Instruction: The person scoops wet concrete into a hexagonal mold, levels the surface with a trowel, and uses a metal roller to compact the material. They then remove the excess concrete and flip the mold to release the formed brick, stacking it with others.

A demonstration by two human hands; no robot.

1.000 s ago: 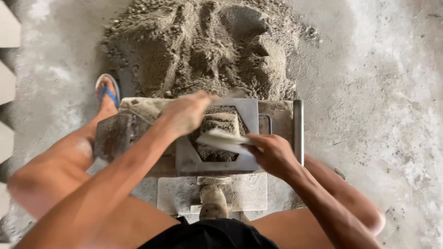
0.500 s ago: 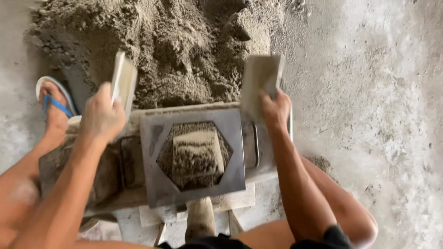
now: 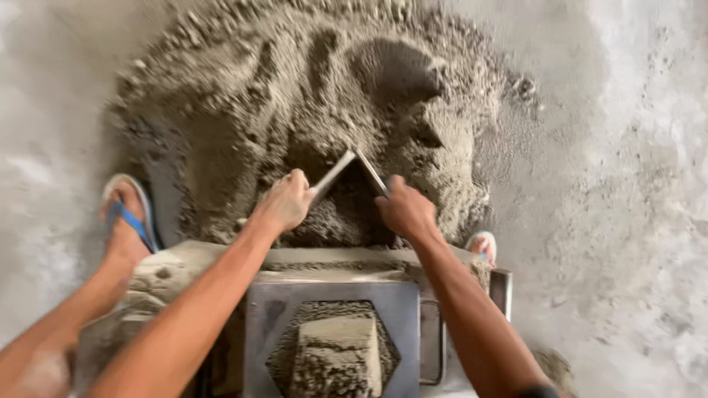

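Head view: hands (image 3: pixel 284 200) (image 3: pixel 404 208) each gripping a plate (image 3: pixel 333 174) (image 3: pixel 372 173), scooping mix (image 3: pixel 295 110); keep edges meeting, angled in.

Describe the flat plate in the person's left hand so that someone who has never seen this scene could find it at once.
Start at the big heap of grey sandy mix on the floor. At its near edge both hands dig in; the left hand holds a thin flat plate that slants up to the right. Its top meets the right hand's plate, which slants the opposite way, forming a peak.
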